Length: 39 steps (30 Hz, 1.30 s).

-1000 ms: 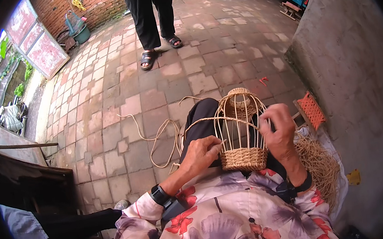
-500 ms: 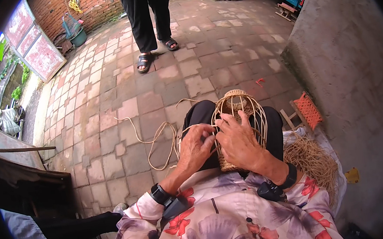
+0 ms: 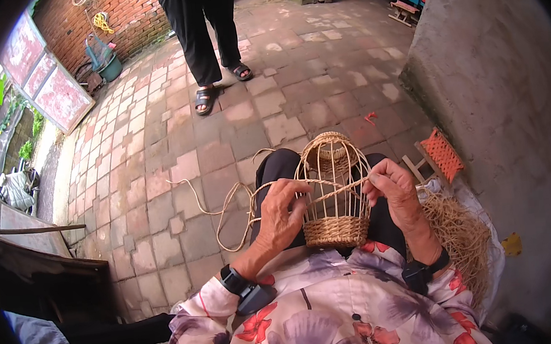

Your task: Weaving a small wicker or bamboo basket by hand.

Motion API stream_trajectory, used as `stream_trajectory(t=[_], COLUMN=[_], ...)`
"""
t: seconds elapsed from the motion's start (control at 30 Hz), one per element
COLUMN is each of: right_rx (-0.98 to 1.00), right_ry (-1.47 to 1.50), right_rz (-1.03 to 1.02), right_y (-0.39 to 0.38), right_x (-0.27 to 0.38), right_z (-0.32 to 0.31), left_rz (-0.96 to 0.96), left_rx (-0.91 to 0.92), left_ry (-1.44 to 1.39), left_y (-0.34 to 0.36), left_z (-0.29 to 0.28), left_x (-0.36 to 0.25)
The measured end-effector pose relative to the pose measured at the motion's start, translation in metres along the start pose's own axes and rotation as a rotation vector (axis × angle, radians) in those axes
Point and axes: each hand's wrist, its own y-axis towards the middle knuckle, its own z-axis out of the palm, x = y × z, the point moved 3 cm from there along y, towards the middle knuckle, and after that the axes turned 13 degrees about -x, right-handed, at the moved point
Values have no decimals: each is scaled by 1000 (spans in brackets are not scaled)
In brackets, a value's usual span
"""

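Observation:
An unfinished wicker basket (image 3: 337,231) lies across my lap, with a tightly woven band at the near end, open bare ribs in the middle and a woven ring at the far end. My left hand (image 3: 282,211) is closed at its left side, fingers curled over the ribs. With thumb and fingertips pressed together, my right hand (image 3: 393,190) pinches a twisted straw cord (image 3: 346,186) at the right side. The cord crosses over the ribs between both hands. A long loose length (image 3: 221,212) loops out past my left hand to the floor.
Beside my right leg, a heap of straw cord (image 3: 458,240) lies on a white sack. A small stool with an orange woven seat (image 3: 442,156) stands by the grey wall (image 3: 499,84). Another person (image 3: 202,33) in dark trousers and sandals stands on the brick paving ahead.
My right hand has moved right, from the basket's middle to its right side, drawing the cord across the ribs. My left hand stays at the left side.

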Motion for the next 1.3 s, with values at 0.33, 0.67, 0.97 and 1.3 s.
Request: stream_trajectory(t=[0.33, 0.67, 0.97, 1.3], right_rx=[56, 57, 214, 278], right_ry=[-9, -768, -1229, -979], right_rz=[55, -803, -716, -638], right_y=[-1, 6, -4, 0], right_x=[-8, 10, 10, 3], right_z=[39, 59, 65, 57], left_rz=[-360, -555, -495, -594], left_rx=[211, 209, 248, 331], left_ry=[-267, 25, -114, -186], left_y=[-5, -22, -24, -1], left_z=[-11, -17, 4, 15], left_x=[-33, -10, 6, 19])
